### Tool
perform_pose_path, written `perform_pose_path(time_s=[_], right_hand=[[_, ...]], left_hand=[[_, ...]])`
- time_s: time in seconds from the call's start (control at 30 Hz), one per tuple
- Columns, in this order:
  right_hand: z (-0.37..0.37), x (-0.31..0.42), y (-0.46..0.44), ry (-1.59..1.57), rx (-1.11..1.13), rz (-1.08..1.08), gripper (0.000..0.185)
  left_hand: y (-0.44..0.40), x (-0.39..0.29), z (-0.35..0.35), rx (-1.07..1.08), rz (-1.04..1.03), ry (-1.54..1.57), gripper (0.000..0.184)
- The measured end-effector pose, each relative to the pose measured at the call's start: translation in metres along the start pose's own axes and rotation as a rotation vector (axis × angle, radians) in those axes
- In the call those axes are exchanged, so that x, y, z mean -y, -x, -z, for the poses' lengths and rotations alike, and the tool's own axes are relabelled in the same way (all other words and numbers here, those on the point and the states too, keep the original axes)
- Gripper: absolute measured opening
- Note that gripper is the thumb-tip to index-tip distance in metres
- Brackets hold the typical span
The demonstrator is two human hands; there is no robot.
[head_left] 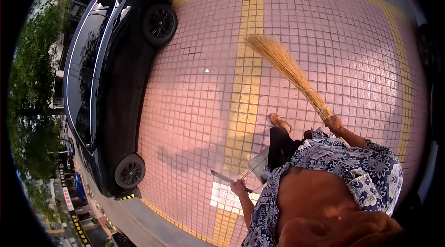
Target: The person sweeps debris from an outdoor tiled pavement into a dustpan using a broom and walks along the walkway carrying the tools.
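A straw broom is held at its bound handle end by my right hand, its bristles spread over the pink tiles towards the yellow strip. My left hand is closed around a long thin tool with a dark, flat blade, and thin wires or cords run from that hand to a grey dustpan-like container beside my leg. The full shape of the container is partly hidden by my dark trousers. A small white scrap lies on the tiles.
A black car is parked along the left. Yellow tactile strips cross the pink tiled pavement. My sandalled foot is near the broom, and white tiles lie below my left hand. Trees and shop signs stand beyond the car.
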State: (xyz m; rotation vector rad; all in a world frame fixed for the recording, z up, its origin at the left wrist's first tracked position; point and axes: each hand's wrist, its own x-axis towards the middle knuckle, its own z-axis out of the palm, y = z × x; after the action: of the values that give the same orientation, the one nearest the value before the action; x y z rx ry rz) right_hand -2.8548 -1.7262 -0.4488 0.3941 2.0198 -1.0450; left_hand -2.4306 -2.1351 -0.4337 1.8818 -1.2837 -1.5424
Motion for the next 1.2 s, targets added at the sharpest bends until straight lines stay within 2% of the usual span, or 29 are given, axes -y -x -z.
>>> perform_pose_path(time_s=[0.2,0.37,0.47,0.63,0.83,0.93,1.07,1.1,1.2], right_hand=[[-0.022,0.116,-0.067,-0.054,0.014,-0.003,0.022],[-0.043,0.231,-0.147,-0.056,-0.009,0.040,0.022],[-0.041,0.298,-0.192,-0.060,-0.033,0.061,0.025],[-0.070,0.415,-0.318,0.014,-0.066,0.087,0.026],[-0.096,0.557,-0.465,0.019,-0.034,0.141,0.026],[-0.123,0.625,-0.521,0.056,-0.077,0.064,0.023],[-0.162,0.708,-0.601,0.050,-0.032,0.103,0.024],[-0.166,0.676,-0.592,0.019,-0.025,0.122,0.024],[-0.196,0.728,-0.637,0.040,-0.025,0.113,0.024]], left_hand=[[-0.094,-0.114,-0.078,0.076,0.006,-0.047,0.025],[-0.170,-0.214,-0.129,0.112,-0.082,0.042,0.028],[-0.209,-0.252,-0.155,0.117,-0.078,0.018,0.026],[-0.290,-0.338,-0.209,0.044,-0.163,-0.048,0.023],[-0.382,-0.433,-0.263,0.086,-0.190,-0.176,0.021],[-0.430,-0.459,-0.278,0.083,-0.159,-0.282,0.018],[-0.513,-0.478,-0.323,0.105,-0.139,-0.322,0.018],[-0.518,-0.441,-0.307,0.130,-0.162,-0.336,0.020],[-0.593,-0.440,-0.345,0.159,-0.141,-0.324,0.022]])
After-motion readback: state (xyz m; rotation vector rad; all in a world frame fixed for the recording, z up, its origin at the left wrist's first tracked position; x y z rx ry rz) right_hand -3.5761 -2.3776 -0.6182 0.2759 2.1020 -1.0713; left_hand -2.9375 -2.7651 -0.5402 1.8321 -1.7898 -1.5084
